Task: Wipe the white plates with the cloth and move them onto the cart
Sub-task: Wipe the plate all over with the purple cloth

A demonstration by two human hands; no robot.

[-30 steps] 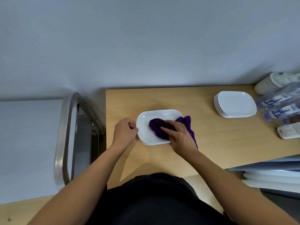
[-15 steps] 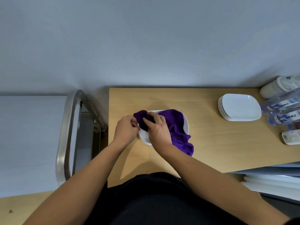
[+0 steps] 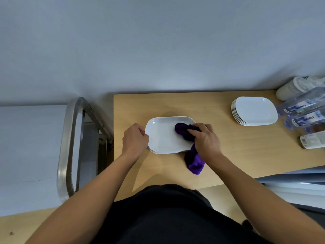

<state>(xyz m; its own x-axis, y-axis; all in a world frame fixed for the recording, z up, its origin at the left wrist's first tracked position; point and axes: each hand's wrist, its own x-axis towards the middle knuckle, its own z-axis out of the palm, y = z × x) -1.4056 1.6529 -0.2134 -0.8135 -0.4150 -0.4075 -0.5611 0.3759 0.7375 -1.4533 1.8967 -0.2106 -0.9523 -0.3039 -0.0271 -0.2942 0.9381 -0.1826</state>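
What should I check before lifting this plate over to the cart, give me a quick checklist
1. Left hand grips the plate at its left rim: ok.
2. Right hand off the plate: not ok, it presses the purple cloth on it.
3. Cloth clear of the plate: not ok, its tail drapes over the near edge onto the table.
4. Plate wiped clean: cannot tell.
5. Room on the cart: cannot tell.

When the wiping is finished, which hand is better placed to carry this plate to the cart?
Probably the left hand. It already grips the plate at its left rim, and the cart stands on that same side. The right hand is busy with the purple cloth, farther from the cart.
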